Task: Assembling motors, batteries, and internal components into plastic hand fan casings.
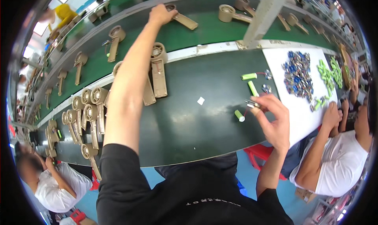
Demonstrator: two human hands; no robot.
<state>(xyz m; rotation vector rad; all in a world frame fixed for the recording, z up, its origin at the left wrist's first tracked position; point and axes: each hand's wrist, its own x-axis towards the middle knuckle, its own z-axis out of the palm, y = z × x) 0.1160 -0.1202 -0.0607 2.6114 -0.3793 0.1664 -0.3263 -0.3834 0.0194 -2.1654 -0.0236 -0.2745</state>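
Note:
My left hand (160,15) reaches far across to the green conveyor belt, its fingers closed around the round head of a brown handheld fan housing (186,21). The housing's handle points to the right. Over the right side of the dark table, my right hand (275,118) pinches a small circuit board (252,103) between thumb and fingers. A red wire runs down from there to a green battery cell (239,115) with a white end. Beside this hand lie another green cell (253,88) and a cell (249,76) wired to a small board.
Brown fan housings (90,114) stand grouped at the left; two more (159,77) lie by my left forearm. A white sheet (275,63) at right bears piled circuit boards (298,73) and green cells (325,73). A metal post (265,16) rises behind. People sit on both sides.

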